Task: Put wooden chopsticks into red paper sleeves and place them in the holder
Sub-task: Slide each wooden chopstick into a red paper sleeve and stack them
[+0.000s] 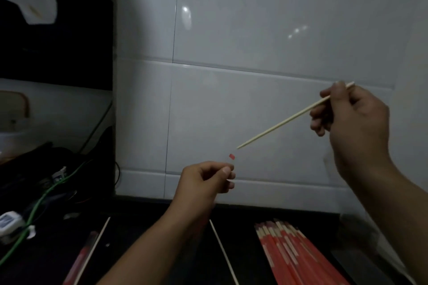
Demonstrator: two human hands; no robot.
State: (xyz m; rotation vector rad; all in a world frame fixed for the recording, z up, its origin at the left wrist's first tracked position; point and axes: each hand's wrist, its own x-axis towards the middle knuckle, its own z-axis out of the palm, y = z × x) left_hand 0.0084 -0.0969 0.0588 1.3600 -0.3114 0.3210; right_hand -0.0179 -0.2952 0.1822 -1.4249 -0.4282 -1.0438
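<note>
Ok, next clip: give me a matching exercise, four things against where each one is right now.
Things:
1. chopstick
2. paper sleeve
3. sleeved chopsticks
4. green cable

Places:
A. bundled on the dark counter, lower right
B. pinched in the left hand
C. trailing across the clutter at far left
D. held in the right hand, tip aimed down-left

Pairs: 1-D, 2-B, 3-A, 4-C
</note>
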